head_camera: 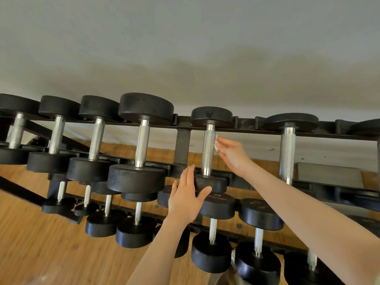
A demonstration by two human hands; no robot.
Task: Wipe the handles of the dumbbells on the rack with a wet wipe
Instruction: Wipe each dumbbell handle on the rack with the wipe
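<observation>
Counting the rack [183, 145]: top row has seven dumbbells [144, 140] in view, rightmost barely showing. Lower row looks like roughly seven more, some half hidden. Two hands [188, 197], one wipe [216, 143].

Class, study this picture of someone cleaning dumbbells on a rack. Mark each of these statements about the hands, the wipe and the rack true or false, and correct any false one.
1. The right hand pinches a white wipe against a dumbbell handle. True.
2. The left hand holds a second wipe. False: it holds nothing; its fingers are straight, against the dumbbell's near weight.
3. The handle being wiped is on the top row of the rack. True.
4. The dumbbell has been lifted off the rack. False: it sits on the rack.
5. The floor is grey carpet. False: it looks like wood.
</observation>
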